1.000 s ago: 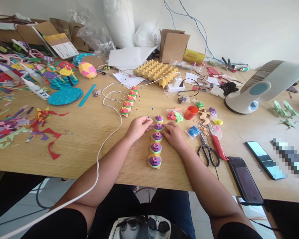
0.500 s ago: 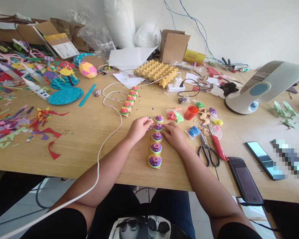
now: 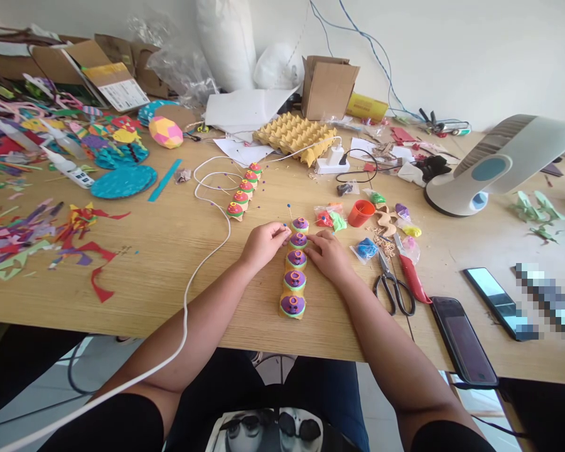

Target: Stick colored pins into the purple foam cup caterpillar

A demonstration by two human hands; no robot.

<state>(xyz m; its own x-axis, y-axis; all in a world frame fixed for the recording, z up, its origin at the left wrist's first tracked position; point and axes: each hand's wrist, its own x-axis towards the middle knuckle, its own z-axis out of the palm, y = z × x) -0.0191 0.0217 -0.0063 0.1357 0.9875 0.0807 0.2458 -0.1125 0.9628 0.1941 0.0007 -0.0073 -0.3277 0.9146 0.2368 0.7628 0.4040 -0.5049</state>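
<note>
An egg-carton caterpillar (image 3: pixel 295 279) lies lengthwise before me, its several bumps topped with purple clay, green edging and orange rings. Beside its second bump from the far end, my left hand (image 3: pixel 265 243) pinches a thin stick with a blue ball tip (image 3: pixel 285 225). From the other side my right hand (image 3: pixel 330 256) grips the caterpillar with thumb and curled fingers. Another blue-tipped stick (image 3: pixel 289 206) stands up at the far bump, and a further blue tip shows just behind my right fingers.
A red-and-green caterpillar (image 3: pixel 241 196) sits farther left. To the right are an orange cup (image 3: pixel 361 213), clay bags, scissors (image 3: pixel 392 282), a red-handled knife (image 3: pixel 413 276) and phones (image 3: pixel 464 339). A white cable (image 3: pixel 188 301) crosses my left arm. A fan (image 3: pixel 494 166) stands back right.
My left hand has shifted very slightly, and the blue-tipped stick in it sits a little lower. My right hand and the caterpillar look unmoved.
</note>
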